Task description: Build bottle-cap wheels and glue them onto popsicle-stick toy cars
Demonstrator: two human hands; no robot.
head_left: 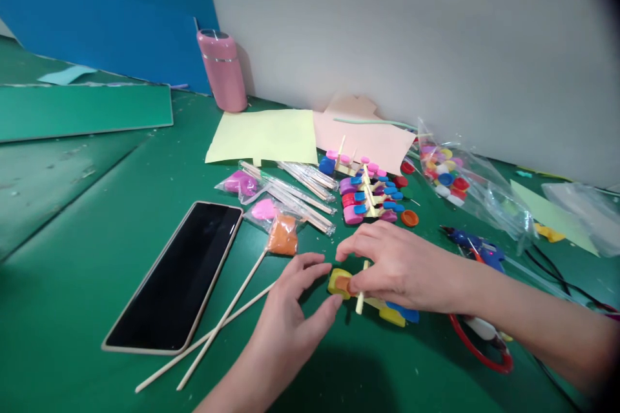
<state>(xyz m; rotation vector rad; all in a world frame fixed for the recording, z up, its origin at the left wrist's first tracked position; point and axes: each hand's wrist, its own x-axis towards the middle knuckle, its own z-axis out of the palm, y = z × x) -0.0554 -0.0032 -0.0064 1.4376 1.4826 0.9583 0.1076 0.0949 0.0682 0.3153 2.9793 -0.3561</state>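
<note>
Below the centre of the view, a small craft piece (pixel 340 283) with a yellow cap, an orange bit and a short pale stick (pixel 360 306) lies on the green table. My right hand (pixel 397 264) reaches over it from the right, its thumb and fingers closed on the piece beside the stick. Yellow and blue parts (pixel 393 316) stick out beneath that hand. Just left of the yellow cap is my left hand (pixel 298 300), thumb and fingers spread apart, holding nothing. Behind my hands stand several similar pieces (pixel 371 193) with coloured caps and clips.
A phone (pixel 177 277) and two crossed wooden sticks (pixel 223 319) lie left. Wrapped clay (pixel 283 235) and bundled sticks (pixel 290 193) sit mid-table. A glue gun (pixel 477 248), red-handled scissors (pixel 484 358) and a bag of caps (pixel 465 184) lie right. A pink bottle (pixel 223 71) stands behind.
</note>
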